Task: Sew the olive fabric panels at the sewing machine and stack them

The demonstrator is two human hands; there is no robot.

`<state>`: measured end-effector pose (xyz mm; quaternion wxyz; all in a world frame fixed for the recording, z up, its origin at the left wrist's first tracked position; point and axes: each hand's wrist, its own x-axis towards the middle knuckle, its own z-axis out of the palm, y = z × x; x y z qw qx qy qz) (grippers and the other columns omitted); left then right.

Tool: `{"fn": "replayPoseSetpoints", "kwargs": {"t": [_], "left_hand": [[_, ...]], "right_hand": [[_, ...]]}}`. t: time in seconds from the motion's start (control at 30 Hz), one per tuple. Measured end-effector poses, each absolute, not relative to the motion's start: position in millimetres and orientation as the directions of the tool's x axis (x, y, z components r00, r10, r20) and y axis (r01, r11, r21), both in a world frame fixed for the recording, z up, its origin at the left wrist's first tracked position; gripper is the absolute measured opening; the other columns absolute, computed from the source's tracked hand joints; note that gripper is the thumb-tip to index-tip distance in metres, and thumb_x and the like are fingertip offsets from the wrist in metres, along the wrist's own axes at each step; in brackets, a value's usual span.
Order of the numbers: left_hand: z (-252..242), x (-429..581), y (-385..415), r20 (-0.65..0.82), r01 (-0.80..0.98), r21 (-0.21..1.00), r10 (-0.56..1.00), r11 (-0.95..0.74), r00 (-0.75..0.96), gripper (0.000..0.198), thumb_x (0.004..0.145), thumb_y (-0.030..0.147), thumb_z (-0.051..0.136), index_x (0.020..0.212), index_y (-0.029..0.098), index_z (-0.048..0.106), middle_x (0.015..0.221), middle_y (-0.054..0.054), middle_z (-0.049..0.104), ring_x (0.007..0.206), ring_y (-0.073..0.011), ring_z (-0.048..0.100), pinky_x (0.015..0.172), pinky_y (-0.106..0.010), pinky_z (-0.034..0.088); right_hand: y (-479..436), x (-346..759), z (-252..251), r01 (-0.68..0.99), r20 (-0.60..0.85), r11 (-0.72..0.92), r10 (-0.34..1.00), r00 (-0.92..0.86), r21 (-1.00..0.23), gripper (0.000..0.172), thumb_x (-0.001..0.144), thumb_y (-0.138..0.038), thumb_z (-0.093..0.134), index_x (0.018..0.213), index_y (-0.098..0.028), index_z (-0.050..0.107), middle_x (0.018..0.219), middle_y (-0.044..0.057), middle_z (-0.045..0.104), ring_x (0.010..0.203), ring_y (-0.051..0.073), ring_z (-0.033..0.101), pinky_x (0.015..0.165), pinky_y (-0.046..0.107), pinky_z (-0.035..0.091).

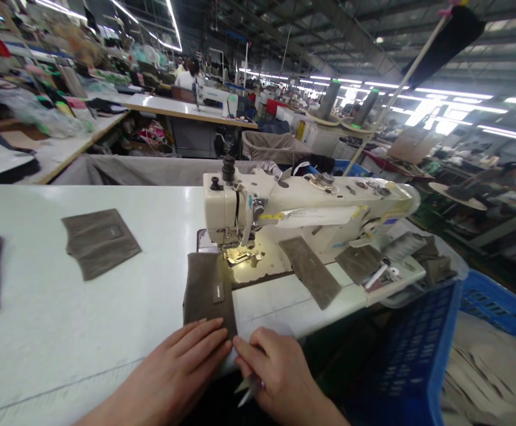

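A dark brown fabric piece (202,293) with a small label patch lies at the left of the sewing machine's needle area, its far right edge close to the presser foot (239,257). My left hand (182,361) rests flat on its near end, fingers stretched out together. At the near right corner of that piece, my right hand (276,367) is closed, its thumb and index finger at the fabric edge. Small thread snips (250,390) are held in the same hand, blades pointing down and left; their handles are mostly hidden by the fingers.
The white sewing machine (311,198) stands across the table (107,331). Other brown pieces lie left (100,239) and right (313,272). A plastic tray (455,263) holds a thread cone and scraps. At the right is a blue basket (435,349) with beige fabric.
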<state>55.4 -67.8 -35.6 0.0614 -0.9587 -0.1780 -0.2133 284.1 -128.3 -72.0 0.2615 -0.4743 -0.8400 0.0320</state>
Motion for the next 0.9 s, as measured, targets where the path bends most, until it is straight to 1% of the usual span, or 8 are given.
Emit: {"fn": "replayPoseSetpoints", "kwargs": {"t": [0.07,0.2,0.47,0.63,0.73,0.8,0.9], "left_hand": [[-37.0,55.8,-67.1,0.439,0.359,-0.05,0.302,-0.932,0.846,0.038,0.098,0.011,0.042,0.121,0.022,0.07,0.123,-0.004,0.074,0.112,-0.0189,0.067,0.096,-0.027,0.055],[-42.7,55.4,-67.5,0.43,0.357,-0.052,0.301,-0.933,0.851,0.034,0.099,0.016,0.044,0.119,0.023,0.071,0.122,-0.003,0.075,0.112,-0.0207,0.069,0.095,-0.03,0.058],[-41.0,52.8,-62.3,0.428,0.353,-0.069,0.292,-0.933,0.855,0.032,0.1,0.021,0.046,0.12,0.022,0.071,0.123,-0.005,0.075,0.11,-0.0212,0.071,0.093,-0.03,0.06],[-42.5,51.9,-54.4,0.41,0.346,-0.086,0.283,-0.934,0.867,0.032,0.098,0.021,0.049,0.121,0.02,0.071,0.124,-0.007,0.075,0.111,-0.0239,0.071,0.092,-0.033,0.061],[-46.7,50.5,-48.9,0.405,0.354,-0.056,0.303,-0.934,0.863,0.033,0.099,0.022,0.05,0.126,0.02,0.069,0.126,-0.007,0.074,0.114,-0.0232,0.07,0.097,-0.033,0.059],[-49.4,49.4,-44.7,0.405,0.363,-0.028,0.321,-0.931,0.856,0.032,0.1,0.024,0.051,0.126,0.02,0.069,0.126,-0.007,0.074,0.116,-0.0232,0.069,0.099,-0.034,0.058],[-51.4,48.4,-37.7,0.397,0.365,0.022,0.343,-0.931,0.851,0.029,0.1,0.027,0.054,0.124,0.021,0.07,0.127,-0.007,0.073,0.117,-0.023,0.068,0.103,-0.034,0.056]], "right_hand": [[-127.6,284.5,-70.8,0.781,0.404,0.55,0.813,-0.419,-0.296,0.03,0.103,-0.022,0.044,0.124,-0.018,0.065,0.082,0.004,0.064,0.063,0.017,0.057,0.053,0.03,0.03],[-125.4,284.8,-68.7,0.784,0.393,0.545,0.818,-0.421,-0.295,0.029,0.104,-0.022,0.043,0.121,-0.02,0.066,0.079,0.003,0.063,0.064,0.018,0.056,0.054,0.031,0.028],[-118.7,283.4,-68.2,0.794,0.387,0.535,0.824,-0.414,-0.288,0.026,0.103,-0.023,0.046,0.118,-0.022,0.068,0.078,0.001,0.063,0.065,0.018,0.056,0.055,0.032,0.029],[-110.7,282.2,-67.3,0.792,0.365,0.533,0.83,-0.422,-0.298,0.024,0.102,-0.022,0.048,0.115,-0.022,0.068,0.079,0.001,0.063,0.066,0.018,0.056,0.057,0.032,0.03],[-105.2,281.7,-66.2,0.805,0.352,0.523,0.836,-0.421,-0.28,0.022,0.101,-0.021,0.051,0.115,-0.023,0.068,0.081,0.001,0.063,0.068,0.018,0.057,0.058,0.031,0.032],[-100.7,281.7,-64.6,0.812,0.329,0.515,0.843,-0.424,-0.273,0.021,0.099,-0.02,0.053,0.114,-0.023,0.067,0.082,0.001,0.063,0.07,0.018,0.057,0.06,0.031,0.033],[-92.7,281.7,-61.0,0.815,0.283,0.508,0.854,-0.436,-0.277,0.017,0.093,-0.015,0.059,0.105,-0.023,0.068,0.082,0.0,0.061,0.072,0.017,0.057,0.06,0.031,0.033]]}}
